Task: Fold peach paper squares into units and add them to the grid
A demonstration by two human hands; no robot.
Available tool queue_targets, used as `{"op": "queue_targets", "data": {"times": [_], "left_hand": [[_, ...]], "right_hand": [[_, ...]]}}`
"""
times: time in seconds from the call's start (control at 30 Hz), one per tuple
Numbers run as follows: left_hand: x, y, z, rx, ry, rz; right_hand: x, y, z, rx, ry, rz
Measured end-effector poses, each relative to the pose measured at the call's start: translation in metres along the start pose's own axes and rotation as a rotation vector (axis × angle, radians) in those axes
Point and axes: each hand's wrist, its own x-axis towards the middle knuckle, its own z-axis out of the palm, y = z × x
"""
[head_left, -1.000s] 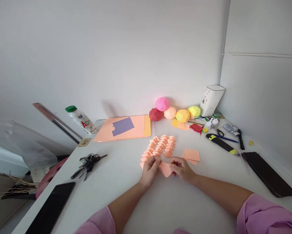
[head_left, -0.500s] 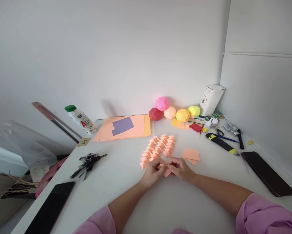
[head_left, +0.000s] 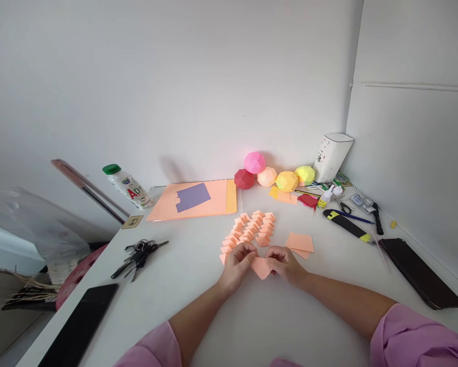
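1. Since half a second ago, the left hand (head_left: pixel 236 267) has been drawn apart from the right hand (head_left: pixel 286 265), and more of the peach paper (head_left: pixel 261 268) is exposed.
2. Its left side is pinched by the left hand, its right side by the right hand, between thumb and fingers.
3. It is held just in front of the folded pieces (head_left: pixel 247 237).
4. Flat squares (head_left: pixel 302 242) are laid right of the folded pieces, faceted balls (head_left: pixel 267 177) behind them, keys (head_left: pixel 140 259) well left.
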Motion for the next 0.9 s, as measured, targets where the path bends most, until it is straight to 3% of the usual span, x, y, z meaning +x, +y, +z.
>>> {"op": "queue_targets", "data": {"times": [0.1, 0.2, 0.4, 0.6, 0.77, 0.9], "left_hand": [[-0.001, -0.001, 0.002, 0.064, -0.091, -0.016], [-0.001, -0.002, 0.004, 0.068, -0.102, -0.004], [0.000, -0.003, 0.003, 0.086, -0.024, -0.002], [0.005, -0.010, -0.004, -0.101, 0.057, -0.014], [0.007, -0.014, -0.006, -0.263, 0.114, -0.029], [0.007, -0.011, -0.004, -0.239, 0.081, -0.065]], "right_hand": [[-0.001, -0.001, 0.002, -0.010, -0.028, -0.021], [-0.001, -0.001, 0.003, -0.015, -0.018, -0.026], [0.000, -0.001, 0.003, -0.028, -0.020, -0.007], [-0.001, -0.003, 0.001, 0.053, 0.041, 0.064], [0.002, 0.001, -0.002, 0.178, 0.064, 0.015], [0.003, 0.000, -0.001, 0.166, 0.048, 0.019]]}}
